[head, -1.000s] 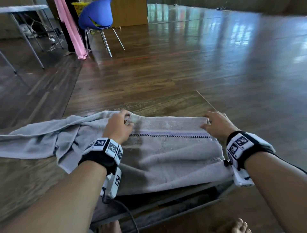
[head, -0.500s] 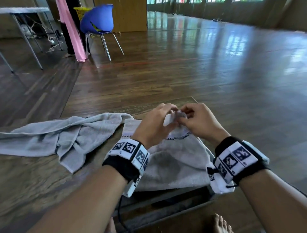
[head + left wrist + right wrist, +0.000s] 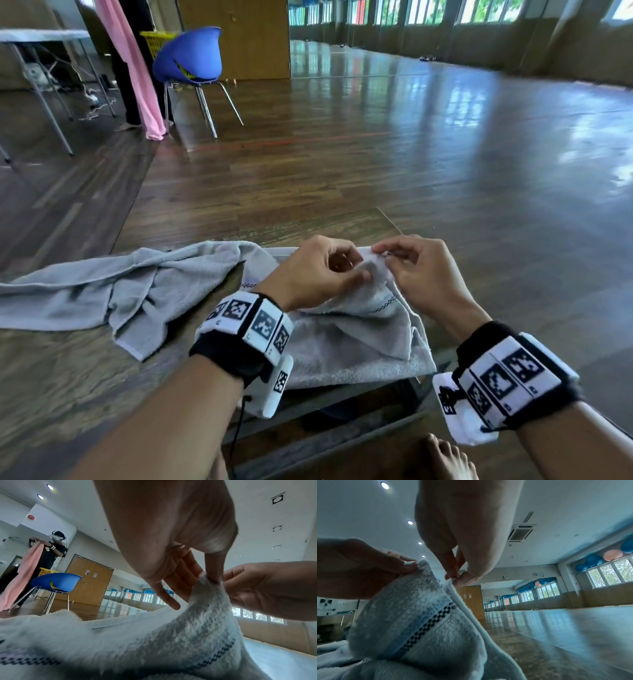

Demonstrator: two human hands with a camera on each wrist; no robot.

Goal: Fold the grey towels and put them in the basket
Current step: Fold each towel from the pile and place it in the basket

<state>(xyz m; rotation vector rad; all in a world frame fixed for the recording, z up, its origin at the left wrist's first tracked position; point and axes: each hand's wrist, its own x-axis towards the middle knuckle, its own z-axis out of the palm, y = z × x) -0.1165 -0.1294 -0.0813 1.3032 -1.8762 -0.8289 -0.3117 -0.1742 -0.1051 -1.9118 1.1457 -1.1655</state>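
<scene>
Above the table edge [image 3: 346, 394], both hands pinch towel [image 3: 359, 342] corners.

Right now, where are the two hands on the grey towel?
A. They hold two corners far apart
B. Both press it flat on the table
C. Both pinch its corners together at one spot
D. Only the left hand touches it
C: the left hand and the right hand meet and pinch the raised corners of the grey towel.

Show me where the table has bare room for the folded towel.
Bare table lies nearest the person, left of the left hand and below the crumpled towel. A narrow strip runs along the far edge. The right end is crowded: both hands pinch the held towel there.
</scene>
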